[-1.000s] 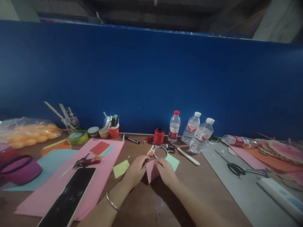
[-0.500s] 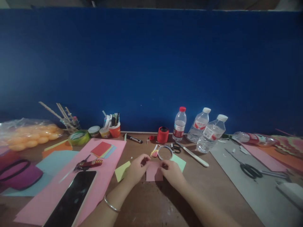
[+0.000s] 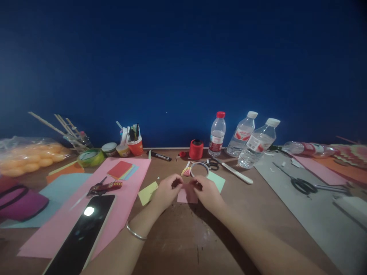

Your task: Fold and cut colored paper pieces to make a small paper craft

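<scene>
at lower centre of the frame: one small pink paper (image 3: 187,196), between my hands. my left hand (image 3: 168,191), fingers curled, tips close together at its upper left; my right hand (image 3: 208,190), likewise curled, tips at its upper right; whether either pinches it, i cannot tell. just above: one fan-folded paper piece (image 3: 186,171), one tape roll (image 3: 200,164). further left: one yellow paper (image 3: 147,193).

No legible txt; btl labels (image 3: 243,133) & marker print (image 3: 162,156) too blurry.
</scene>
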Action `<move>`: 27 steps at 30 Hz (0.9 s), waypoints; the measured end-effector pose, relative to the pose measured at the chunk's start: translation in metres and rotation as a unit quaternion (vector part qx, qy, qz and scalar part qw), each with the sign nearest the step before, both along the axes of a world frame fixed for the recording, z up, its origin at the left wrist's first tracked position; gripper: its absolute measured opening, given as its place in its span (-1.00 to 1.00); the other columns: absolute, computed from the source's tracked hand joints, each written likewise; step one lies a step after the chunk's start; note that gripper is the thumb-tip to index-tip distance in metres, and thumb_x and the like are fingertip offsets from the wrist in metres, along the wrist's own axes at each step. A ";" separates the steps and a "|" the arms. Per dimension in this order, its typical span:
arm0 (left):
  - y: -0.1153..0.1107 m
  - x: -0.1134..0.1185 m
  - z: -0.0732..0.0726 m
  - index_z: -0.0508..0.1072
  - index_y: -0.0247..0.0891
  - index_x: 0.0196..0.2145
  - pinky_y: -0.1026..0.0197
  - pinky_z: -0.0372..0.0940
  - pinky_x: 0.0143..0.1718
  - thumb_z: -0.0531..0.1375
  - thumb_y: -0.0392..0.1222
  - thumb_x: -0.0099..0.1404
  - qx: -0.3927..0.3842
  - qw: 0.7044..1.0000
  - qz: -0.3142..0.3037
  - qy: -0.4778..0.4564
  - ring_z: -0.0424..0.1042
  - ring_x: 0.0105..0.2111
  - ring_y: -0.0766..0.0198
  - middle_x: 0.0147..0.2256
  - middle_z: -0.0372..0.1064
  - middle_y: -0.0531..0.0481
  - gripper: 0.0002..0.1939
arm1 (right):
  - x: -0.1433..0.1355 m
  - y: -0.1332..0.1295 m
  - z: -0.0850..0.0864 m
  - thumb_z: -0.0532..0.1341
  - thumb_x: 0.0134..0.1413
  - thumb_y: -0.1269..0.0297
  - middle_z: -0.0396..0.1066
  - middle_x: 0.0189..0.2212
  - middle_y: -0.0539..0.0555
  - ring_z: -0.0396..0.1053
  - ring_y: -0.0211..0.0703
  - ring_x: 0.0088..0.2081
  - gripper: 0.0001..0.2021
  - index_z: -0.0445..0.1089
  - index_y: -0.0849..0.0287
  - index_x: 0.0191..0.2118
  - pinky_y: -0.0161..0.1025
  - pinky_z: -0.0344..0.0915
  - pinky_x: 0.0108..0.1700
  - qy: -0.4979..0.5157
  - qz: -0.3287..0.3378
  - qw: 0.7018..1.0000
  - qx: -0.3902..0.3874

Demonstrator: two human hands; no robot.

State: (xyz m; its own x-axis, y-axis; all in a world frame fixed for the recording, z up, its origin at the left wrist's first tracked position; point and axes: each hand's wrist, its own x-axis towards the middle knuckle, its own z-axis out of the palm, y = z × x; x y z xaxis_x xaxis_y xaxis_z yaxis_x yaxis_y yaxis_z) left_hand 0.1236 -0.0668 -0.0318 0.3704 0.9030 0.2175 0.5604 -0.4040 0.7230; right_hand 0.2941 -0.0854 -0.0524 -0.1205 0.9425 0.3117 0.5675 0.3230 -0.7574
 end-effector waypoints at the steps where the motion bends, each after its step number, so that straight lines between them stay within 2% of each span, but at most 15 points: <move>1: 0.000 0.000 0.000 0.33 -0.23 -0.42 0.26 0.16 -0.35 0.03 -0.32 0.07 0.001 1.000 -0.001 0.000 0.31 -0.40 0.27 -0.44 0.33 0.06 -0.89 | 0.000 0.000 0.000 0.06 -0.17 0.51 0.38 -0.43 0.03 0.29 -0.21 -0.37 -0.81 0.35 0.17 -0.41 -0.33 0.16 -0.33 0.001 -0.002 1.000 -0.001; 5: 0.001 0.000 -0.002 0.33 -0.23 -0.42 0.26 0.18 -0.35 0.04 -0.27 0.11 -0.009 1.000 -0.008 -0.020 0.31 -0.40 0.28 -0.44 0.33 0.06 -0.91 | 0.002 0.001 0.002 0.07 -0.13 0.44 0.38 -0.47 -0.01 0.28 -0.23 -0.42 -0.86 0.34 0.15 -0.41 -0.34 0.15 -0.38 0.001 -0.015 1.000 -0.023; 11: 0.003 0.000 -0.007 0.33 -0.24 -0.36 0.28 0.22 -0.33 0.06 -0.19 0.14 -0.070 0.994 -0.019 -0.084 0.34 -0.38 0.28 -0.42 0.34 0.05 -0.88 | 0.001 0.001 0.004 0.07 -0.08 0.34 0.36 -0.51 -0.02 0.26 -0.24 -0.48 -0.88 0.32 0.15 -0.39 -0.33 0.13 -0.42 0.020 -0.018 0.999 -0.037; 20: 0.004 -0.001 -0.004 0.34 -0.25 -0.40 0.29 0.22 -0.37 0.05 -0.27 0.12 -0.080 0.992 -0.032 -0.092 0.32 -0.41 0.30 -0.47 0.32 0.07 -0.91 | 0.000 0.003 -0.001 0.06 -0.13 0.42 0.35 -0.47 0.00 0.30 -0.24 -0.42 -0.88 0.31 0.17 -0.42 -0.34 0.20 -0.40 0.042 0.004 0.999 -0.009; 24: 0.005 0.000 -0.005 0.36 -0.27 -0.42 0.28 0.23 -0.33 0.07 -0.29 0.09 -0.089 0.987 -0.048 -0.124 0.33 -0.38 0.28 -0.44 0.34 0.04 -0.90 | -0.001 0.001 0.000 0.09 -0.09 0.40 0.38 -0.33 0.06 0.33 -0.20 -0.32 -0.82 0.33 0.16 -0.29 -0.30 0.24 -0.30 0.051 0.024 0.998 0.015; 27: 0.004 0.002 -0.005 0.37 -0.28 -0.41 0.29 0.22 -0.35 0.09 -0.30 0.07 -0.111 0.981 -0.055 -0.148 0.33 -0.39 0.30 -0.45 0.35 0.05 -0.90 | -0.001 -0.002 0.002 0.10 -0.04 0.39 0.39 -0.35 0.05 0.33 -0.20 -0.31 -0.84 0.35 0.15 -0.30 -0.29 0.24 -0.28 0.034 0.052 0.997 0.047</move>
